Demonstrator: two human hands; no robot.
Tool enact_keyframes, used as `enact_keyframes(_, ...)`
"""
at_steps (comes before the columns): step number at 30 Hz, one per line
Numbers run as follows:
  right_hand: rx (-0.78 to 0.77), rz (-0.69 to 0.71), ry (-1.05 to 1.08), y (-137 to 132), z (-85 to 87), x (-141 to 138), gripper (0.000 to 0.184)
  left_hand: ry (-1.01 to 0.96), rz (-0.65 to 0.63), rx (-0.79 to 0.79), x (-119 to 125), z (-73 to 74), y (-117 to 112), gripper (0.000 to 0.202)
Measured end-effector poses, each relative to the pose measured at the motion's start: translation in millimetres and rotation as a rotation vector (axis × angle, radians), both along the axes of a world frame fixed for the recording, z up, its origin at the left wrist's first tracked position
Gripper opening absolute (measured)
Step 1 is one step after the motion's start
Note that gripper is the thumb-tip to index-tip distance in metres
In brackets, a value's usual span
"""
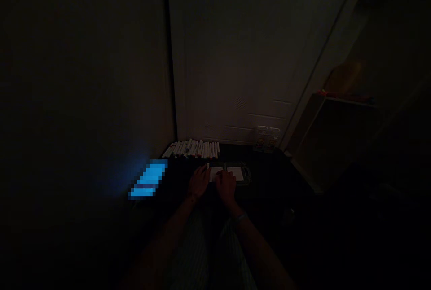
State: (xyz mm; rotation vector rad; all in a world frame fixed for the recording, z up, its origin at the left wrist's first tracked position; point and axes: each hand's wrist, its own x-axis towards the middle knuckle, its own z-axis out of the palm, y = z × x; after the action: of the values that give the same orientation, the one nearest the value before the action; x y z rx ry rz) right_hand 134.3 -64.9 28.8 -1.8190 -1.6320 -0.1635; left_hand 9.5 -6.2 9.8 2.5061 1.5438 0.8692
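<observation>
Though markers (193, 148) illegible, left hand (199, 181) and right hand (226, 185) half-curled at white sheets (239, 173), grip unclear.

Dark tabletop (279, 180): white markers (192, 149) rowed along back, clear holders (266, 139) back right, open case (248, 175) nearer front.

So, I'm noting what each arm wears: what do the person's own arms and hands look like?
The left hand and right hand are gloveless, and no sleeve shows on the visible part of the left arm or right arm. A narrow band sits at the right wrist, its colour too dim to name. Small dark marks show near the left wrist; I can't tell what they are.
</observation>
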Motion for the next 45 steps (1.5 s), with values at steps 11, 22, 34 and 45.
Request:
enact_keyframes(11,0.017,0.051,-0.002,-1.9,0.9,1.8,0.023,-0.02,0.041,-0.018,0.6,-0.5,-0.1,0.039)
enact_keyframes(22,0.05,0.068,0.026,-1.8,1.9,0.4,0.02,-0.077,0.053,-0.029,-0.4,-1.4,1.4,0.039)
enact_keyframes(34,-0.002,0.056,-0.054,-0.3,0.7,1.6,0.026,-0.17,0.053,-0.069,1.4,1.9,1.1,0.043)
enact_keyframes(45,0.016,0.042,-0.04,1.7,-1.9,0.1,0.025,-0.223,0.045,-0.091,1.4,4.1,0.3,0.043)
